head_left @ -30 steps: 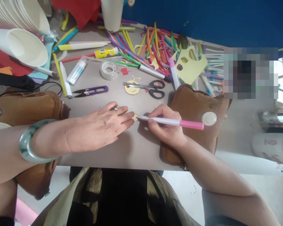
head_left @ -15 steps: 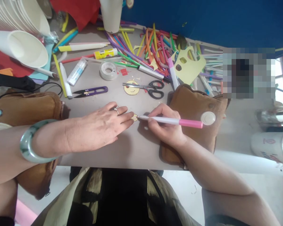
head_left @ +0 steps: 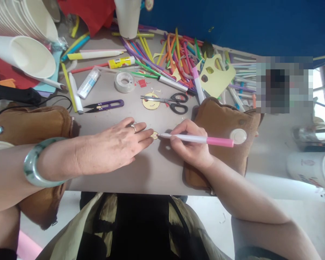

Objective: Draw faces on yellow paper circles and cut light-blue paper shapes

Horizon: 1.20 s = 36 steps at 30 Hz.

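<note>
At far left, the stack of white paper cups (head_left: 29,14) lies on its side, one cone-like cup (head_left: 24,56) open toward you, nothing visible inside. Your left hand (head_left: 113,146) lies flat, fingers together, tips pinning the small yellow paper cutout (head_left: 154,135) to the grey tabletop (head_left: 151,169). Your right hand (head_left: 191,146) clamps the white marker with pink cap (head_left: 197,139); it lies nearly level, tip pointing left onto the cutout.

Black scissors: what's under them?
The black scissors lie across a round yellow paper face on the grey table. The blades cover a strip across its upper part, so that part is hidden; the drawn smile below shows.
</note>
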Motion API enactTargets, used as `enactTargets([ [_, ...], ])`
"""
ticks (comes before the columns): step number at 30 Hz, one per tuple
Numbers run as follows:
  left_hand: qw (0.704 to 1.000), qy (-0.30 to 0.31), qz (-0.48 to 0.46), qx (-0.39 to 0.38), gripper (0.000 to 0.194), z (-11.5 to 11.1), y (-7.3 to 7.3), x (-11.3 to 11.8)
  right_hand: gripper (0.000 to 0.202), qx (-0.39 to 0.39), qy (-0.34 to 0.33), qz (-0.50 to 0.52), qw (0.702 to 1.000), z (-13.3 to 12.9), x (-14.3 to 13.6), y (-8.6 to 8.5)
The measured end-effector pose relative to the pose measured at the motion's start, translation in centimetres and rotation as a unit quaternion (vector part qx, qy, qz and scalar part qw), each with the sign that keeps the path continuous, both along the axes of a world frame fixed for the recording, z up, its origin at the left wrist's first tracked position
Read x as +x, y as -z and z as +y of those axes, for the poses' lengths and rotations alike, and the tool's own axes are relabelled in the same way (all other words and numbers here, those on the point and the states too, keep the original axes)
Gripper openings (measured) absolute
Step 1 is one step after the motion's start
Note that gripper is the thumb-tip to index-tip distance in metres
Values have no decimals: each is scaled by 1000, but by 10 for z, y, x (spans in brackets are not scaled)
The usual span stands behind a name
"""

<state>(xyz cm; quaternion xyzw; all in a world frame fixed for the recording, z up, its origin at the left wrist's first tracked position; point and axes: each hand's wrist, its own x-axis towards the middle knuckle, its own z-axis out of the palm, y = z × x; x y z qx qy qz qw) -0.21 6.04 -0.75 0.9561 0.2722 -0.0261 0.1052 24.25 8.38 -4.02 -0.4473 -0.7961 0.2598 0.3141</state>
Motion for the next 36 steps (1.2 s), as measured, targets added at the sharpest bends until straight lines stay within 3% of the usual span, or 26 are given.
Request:
enactTargets([
  [36,1000,-15,-26,-2,52,0,2,1,10,-2,-14,-8,1000,0,2,-1],
])
